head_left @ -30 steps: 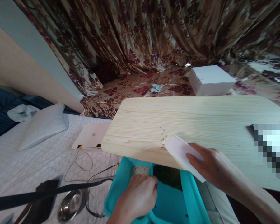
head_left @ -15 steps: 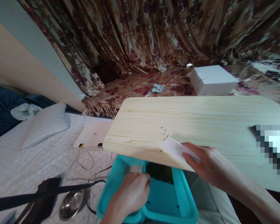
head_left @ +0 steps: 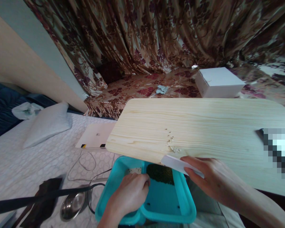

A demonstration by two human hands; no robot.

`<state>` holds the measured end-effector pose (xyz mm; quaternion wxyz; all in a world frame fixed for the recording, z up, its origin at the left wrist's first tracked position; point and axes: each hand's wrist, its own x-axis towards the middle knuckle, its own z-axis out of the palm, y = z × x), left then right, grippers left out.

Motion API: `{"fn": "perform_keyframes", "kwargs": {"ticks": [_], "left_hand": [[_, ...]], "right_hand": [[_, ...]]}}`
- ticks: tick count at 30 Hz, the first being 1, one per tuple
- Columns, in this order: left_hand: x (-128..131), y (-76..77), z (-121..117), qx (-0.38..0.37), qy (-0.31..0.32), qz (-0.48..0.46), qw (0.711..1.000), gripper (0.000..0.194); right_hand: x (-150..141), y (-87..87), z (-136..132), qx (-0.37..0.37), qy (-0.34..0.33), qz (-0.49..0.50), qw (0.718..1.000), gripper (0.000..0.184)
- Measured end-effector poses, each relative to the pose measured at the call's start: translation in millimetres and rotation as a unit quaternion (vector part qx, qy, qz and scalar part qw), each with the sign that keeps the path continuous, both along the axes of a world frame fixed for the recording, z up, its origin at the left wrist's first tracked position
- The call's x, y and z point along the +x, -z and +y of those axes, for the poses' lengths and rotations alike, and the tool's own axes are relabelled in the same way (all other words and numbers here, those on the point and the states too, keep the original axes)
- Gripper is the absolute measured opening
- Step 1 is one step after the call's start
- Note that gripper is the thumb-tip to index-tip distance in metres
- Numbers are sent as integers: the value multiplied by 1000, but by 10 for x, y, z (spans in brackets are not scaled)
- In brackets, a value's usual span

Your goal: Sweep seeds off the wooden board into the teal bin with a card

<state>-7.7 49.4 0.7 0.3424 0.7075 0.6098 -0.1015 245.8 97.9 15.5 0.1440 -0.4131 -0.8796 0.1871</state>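
My right hand (head_left: 211, 180) pinches a white card (head_left: 174, 162) whose edge lies at the near rim of a pale wooden tabletop (head_left: 204, 126). A small heap of pale crumbs (head_left: 173, 146) sits on the wood just beyond the card. Below the rim, my left hand (head_left: 128, 196) grips the divider of a turquoise two-part tray (head_left: 178, 209). The tray's left part holds pale grains (head_left: 135, 171); its right part holds dark green grains (head_left: 160, 174).
A white box (head_left: 218, 82) rests on flowered cloth behind the tabletop, below patterned curtains. On the quilted bed to the left lie a pillow (head_left: 47, 125), a flat white box (head_left: 95, 139), cables, a black strap (head_left: 38, 198) and a steel bowl (head_left: 72, 205).
The card has slid back towards the near rim and now lies flatter, leaving crumbs gathered on the wood. The tray and my left hand have shifted slightly left under the rim.
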Motion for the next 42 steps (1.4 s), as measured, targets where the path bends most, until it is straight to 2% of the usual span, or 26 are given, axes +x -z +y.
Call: {"fn": "perform_keyframes", "kwargs": {"ticks": [3, 9, 18, 33, 38, 42], "left_hand": [[3, 13, -3, 6, 2, 6, 1000, 33], [69, 20, 6, 9, 10, 3, 1000, 33], [114, 40, 11, 14, 24, 6, 1000, 34], [64, 25, 26, 10, 19, 11, 1000, 33], [26, 16, 14, 11, 14, 3, 1000, 33], [12, 8, 18, 1, 14, 4, 1000, 32]], "right_hand": [[52, -1, -42, -5, -2, 14, 1000, 23], [248, 8, 117, 51, 137, 4, 989, 21], [73, -43, 286, 17, 162, -80, 983, 21], [-11, -52, 278, 44, 119, -85, 988, 22], [-35, -5, 185, 43, 73, -59, 995, 26], [-64, -31, 42, 30, 30, -29, 999, 24]]}}
